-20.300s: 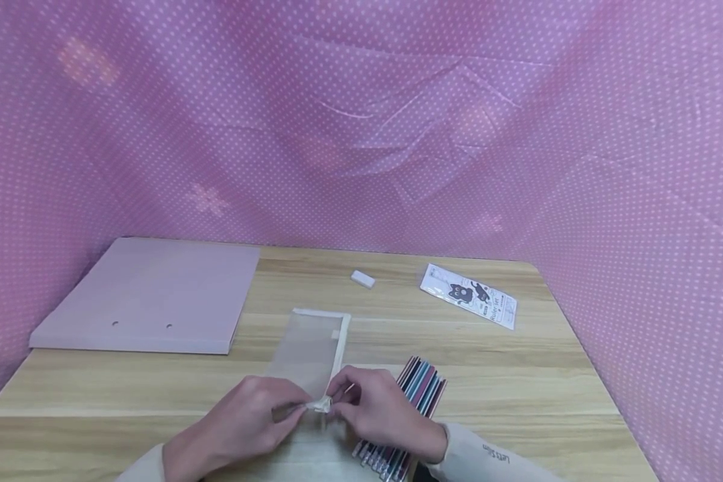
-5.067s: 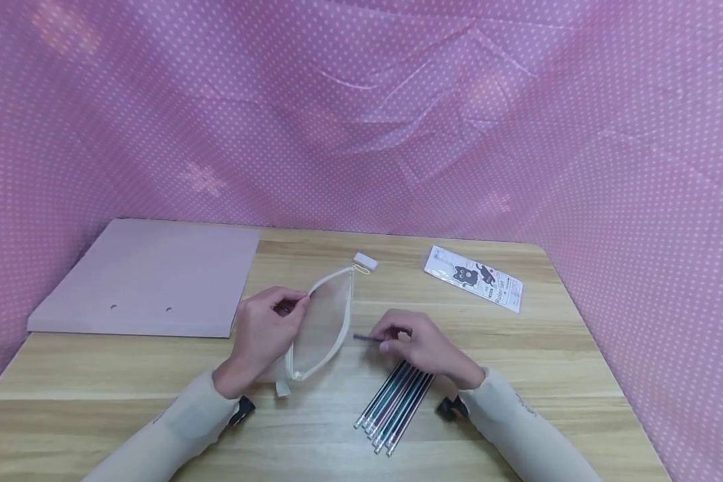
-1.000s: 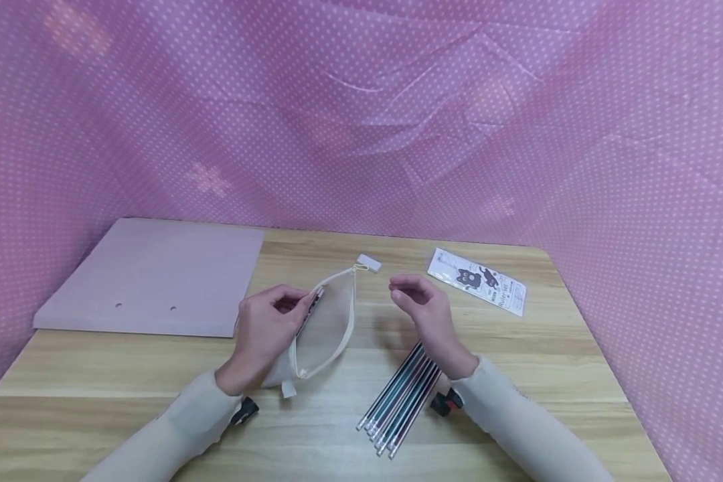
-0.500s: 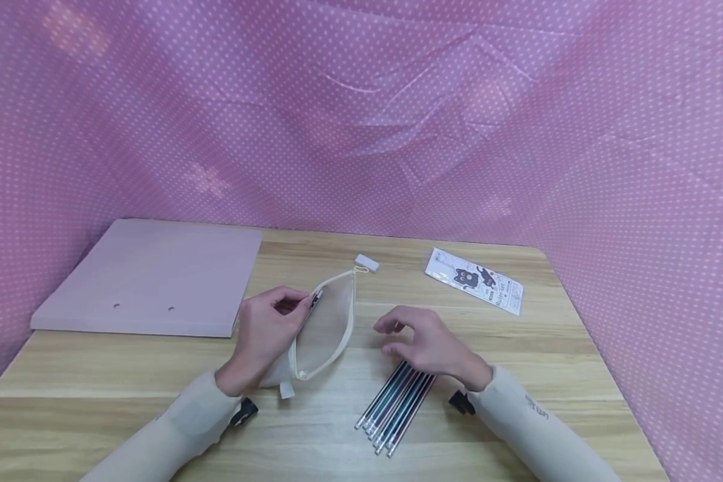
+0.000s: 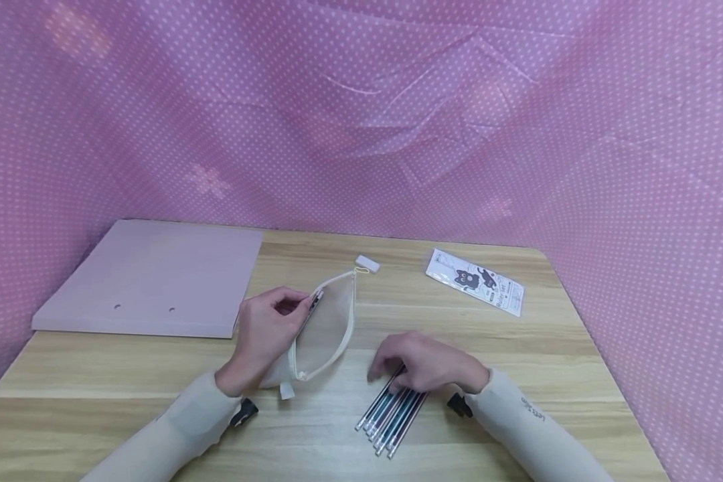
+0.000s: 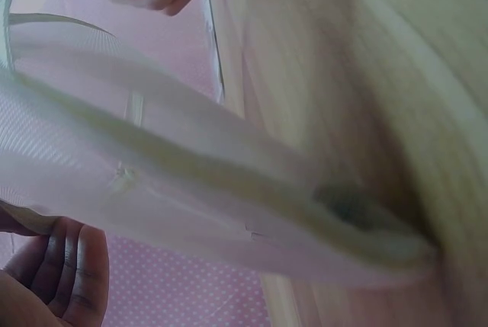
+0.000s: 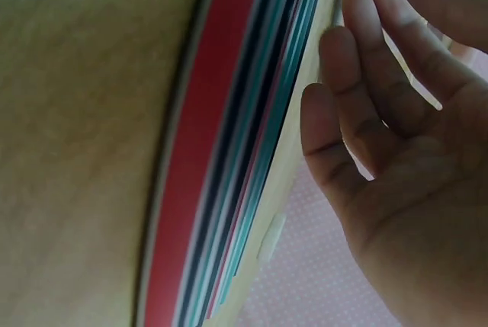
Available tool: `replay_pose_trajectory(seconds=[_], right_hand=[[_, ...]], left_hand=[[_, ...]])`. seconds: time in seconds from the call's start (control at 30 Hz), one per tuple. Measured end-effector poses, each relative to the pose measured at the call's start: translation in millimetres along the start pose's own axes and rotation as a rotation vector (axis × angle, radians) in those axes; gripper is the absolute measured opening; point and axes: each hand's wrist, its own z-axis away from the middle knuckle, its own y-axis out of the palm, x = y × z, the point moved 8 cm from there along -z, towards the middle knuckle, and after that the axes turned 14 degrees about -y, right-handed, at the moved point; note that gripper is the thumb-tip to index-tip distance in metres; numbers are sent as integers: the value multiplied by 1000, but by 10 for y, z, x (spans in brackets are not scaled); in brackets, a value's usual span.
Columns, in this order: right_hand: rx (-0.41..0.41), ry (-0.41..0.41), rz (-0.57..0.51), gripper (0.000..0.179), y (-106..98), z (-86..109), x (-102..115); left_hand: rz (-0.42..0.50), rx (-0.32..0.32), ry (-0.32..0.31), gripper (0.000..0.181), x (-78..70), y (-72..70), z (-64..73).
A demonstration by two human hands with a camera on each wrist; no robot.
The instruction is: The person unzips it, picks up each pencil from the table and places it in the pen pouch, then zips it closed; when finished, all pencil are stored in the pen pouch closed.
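Note:
My left hand (image 5: pixel 268 331) pinches the near-left edge of a pale mesh zip pouch (image 5: pixel 337 321), whose mouth gapes toward the right. Inside it, just past my fingertips, shows the end of a pencil (image 5: pixel 316 299). In the left wrist view the pouch (image 6: pixel 191 167) stretches across the picture, with curled fingers (image 6: pixel 84 274) below it. My right hand (image 5: pixel 430 365) is over a bundle of striped metallic pencils (image 5: pixel 394 418), fingers bent downward and holding none. The right wrist view has those relaxed fingers (image 7: pixel 362 75) beside the red, teal and dark pencils (image 7: pixel 206 144).
A white eraser (image 5: pixel 367 264) lies behind the pouch, near its zip pull. Back right is a packaged ruler set (image 5: pixel 476 281) with cat drawings. A pale pink binder (image 5: pixel 156 274) covers the back left of the wooden table (image 5: pixel 313 448). Pink dotted cloth (image 5: pixel 361 134) surrounds it.
Over the last second my right hand has come down and nearer, from above the table to the pencils. Since five seconds ago, a pencil has gone from my right hand into the pouch.

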Motion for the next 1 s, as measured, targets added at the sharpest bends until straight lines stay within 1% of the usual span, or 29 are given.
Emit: replay_pose_trajectory(seconds=[0.1, 0.3, 0.5, 0.67, 0.77, 0.87, 1.0], right_hand=[[38, 26, -5, 38, 34, 17, -33], [70, 19, 4, 40, 70, 26, -61], [70, -7, 28, 38, 69, 11, -55], [65, -89, 62, 36, 62, -20, -2], [56, -126, 62, 35, 61, -30, 15], [48, -126, 39, 33, 65, -31, 3], [33, -85, -5, 29, 68, -22, -46]], left_hand=[[2, -1, 4, 6, -4, 0, 1], [5, -3, 17, 7, -6, -3, 2], [2, -4, 29, 10, -12, -6, 4], [-7, -5, 33, 8, -21, -8, 7], [-10, -7, 36, 6, -24, -7, 6], [-6, -9, 36, 6, -23, -6, 8], [-3, -6, 33, 6, -17, 2, 15]])
